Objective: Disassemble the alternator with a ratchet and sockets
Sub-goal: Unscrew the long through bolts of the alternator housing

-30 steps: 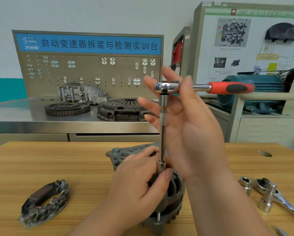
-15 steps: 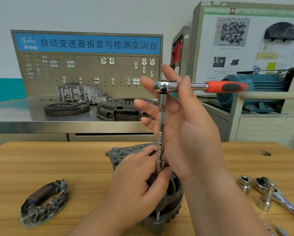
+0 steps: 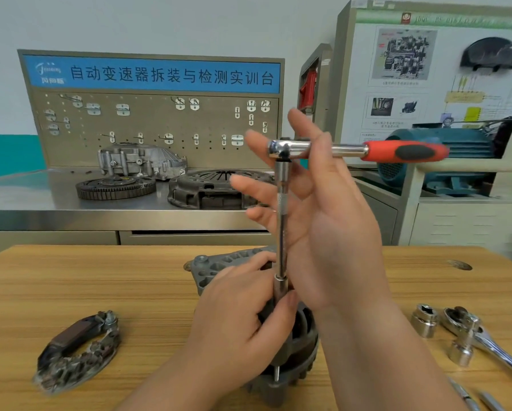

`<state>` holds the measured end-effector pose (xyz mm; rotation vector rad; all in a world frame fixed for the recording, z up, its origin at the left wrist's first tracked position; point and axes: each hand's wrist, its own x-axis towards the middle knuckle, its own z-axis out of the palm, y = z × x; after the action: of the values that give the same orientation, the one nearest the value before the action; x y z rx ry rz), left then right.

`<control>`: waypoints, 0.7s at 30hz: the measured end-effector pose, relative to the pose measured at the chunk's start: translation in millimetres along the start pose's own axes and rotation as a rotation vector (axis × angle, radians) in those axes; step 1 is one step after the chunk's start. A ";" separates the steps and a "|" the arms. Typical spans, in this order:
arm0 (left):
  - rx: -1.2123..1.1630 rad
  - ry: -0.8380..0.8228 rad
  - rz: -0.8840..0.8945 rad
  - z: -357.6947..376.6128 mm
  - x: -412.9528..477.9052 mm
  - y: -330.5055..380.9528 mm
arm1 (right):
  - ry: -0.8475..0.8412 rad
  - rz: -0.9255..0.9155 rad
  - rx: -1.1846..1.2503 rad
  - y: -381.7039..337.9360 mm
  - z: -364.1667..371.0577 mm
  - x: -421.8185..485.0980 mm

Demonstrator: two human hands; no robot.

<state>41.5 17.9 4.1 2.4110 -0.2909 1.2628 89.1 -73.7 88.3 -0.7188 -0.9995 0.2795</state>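
Gripping the extension point(image 3: 282, 221) foot atop the alternator point(image 3: 305, 345), left hand point(image 3: 237, 315) fingers curled round it. Right hand point(image 3: 331, 221) was raised above the alternator, fingers splayed straight, thumb across the ratchet point(image 3: 397, 151) neck. Alternator sat on bench point(image 3: 71, 277).

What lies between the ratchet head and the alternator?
A chrome extension bar stands upright there, its lower end held by the left hand; head view.

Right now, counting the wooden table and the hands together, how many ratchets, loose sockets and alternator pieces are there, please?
Ratchets: 2 (red-handled ratchet, chrome ratchet)
Loose sockets: 2 (rear socket, front socket)
Alternator pieces: 2 (alternator body, removed part)
Total: 6
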 end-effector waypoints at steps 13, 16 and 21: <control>-0.025 0.000 0.002 1.0 -0.9 -2.1 | -0.022 0.092 0.095 -1.9 -2.2 3.0; 0.018 0.010 -0.013 1.6 -0.6 -2.4 | 0.021 -0.073 -0.099 -0.5 -2.0 1.2; 0.036 -0.004 -0.035 0.5 -0.2 -1.2 | -0.017 -0.112 -0.080 -0.9 2.9 -0.7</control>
<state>42.1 18.8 3.4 2.4385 -0.2281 1.2585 86.2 -73.4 89.5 -0.7310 -1.0679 0.1494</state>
